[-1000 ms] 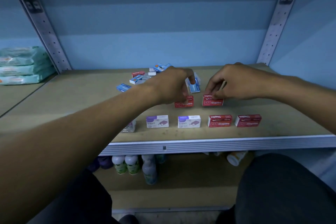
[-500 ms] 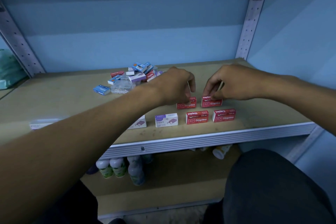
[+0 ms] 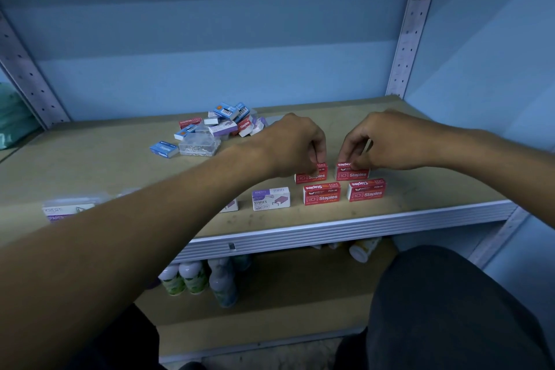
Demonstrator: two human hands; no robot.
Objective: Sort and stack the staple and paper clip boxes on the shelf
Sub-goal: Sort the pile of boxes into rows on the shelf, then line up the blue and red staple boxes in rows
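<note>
On the shelf (image 3: 420,189) we keep the unsorted heap of boxes (image 3: 222,125) at eleven o'clock, out of our way. Nearer the edge, sorted boxes line up by colour: two red staple boxes (image 3: 321,194) at the front. Behind them, our left hand (image 3: 294,144) and right hand (image 3: 387,138) each pinch a red box (image 3: 351,173), squaring a second row.

My feed is dim with a cold blue cast, light falling softly from above and leaving the lower shelf (image 3: 270,303) in shadow. I see wide-angle bending of the uprights (image 3: 411,39) at the edges, and the near forearm (image 3: 105,249) looks soft.
</note>
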